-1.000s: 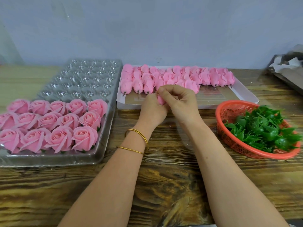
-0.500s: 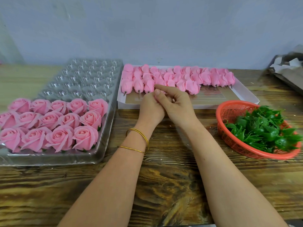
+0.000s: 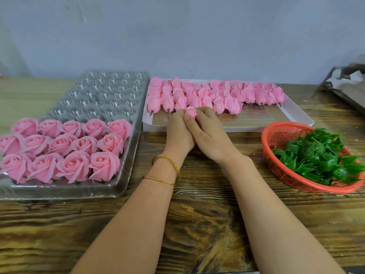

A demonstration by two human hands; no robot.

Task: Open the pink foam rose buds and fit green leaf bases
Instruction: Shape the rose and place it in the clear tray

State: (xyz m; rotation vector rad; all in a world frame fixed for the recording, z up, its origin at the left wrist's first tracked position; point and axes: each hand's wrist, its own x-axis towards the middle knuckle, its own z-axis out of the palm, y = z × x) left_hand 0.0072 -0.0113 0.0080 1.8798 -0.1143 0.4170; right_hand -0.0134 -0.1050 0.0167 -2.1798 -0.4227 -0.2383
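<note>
**Head view: both hands pinching one bud at the box edge**

You are holding a single pink bud (image 3: 191, 111) between both hands, just above the near edge of the white box (image 3: 296, 124). Your left hand (image 3: 178, 133) and right hand (image 3: 210, 133) are pressing together at the heels. Their fingers are curling in and the fingertips are pinching the bud from either side. The bud's top is facing up and toward you, showing a tight spiral of petals. Your fingers are hiding its stem end.

Behind your hands, the other buds (image 3: 217, 93) are lying in overlapping rows across the far half of the box, with their short stems pointing toward you.

To your right, a red basket (image 3: 276, 165) is sitting on the bench (image 3: 197, 224), holding a heap of green leaf bases (image 3: 320, 155). It is well apart from your hands.

To your left, a clear tray (image 3: 126, 171) is carrying opened roses (image 3: 65, 151) in three rows across its near part. A few of them are showing green at the base.

Two gold bangles (image 3: 167, 163) are resting on your left wrist. Both forearms are reaching out over the dark wood-grain bench, and a grey wall (image 3: 177, 36) is running behind everything.
</note>
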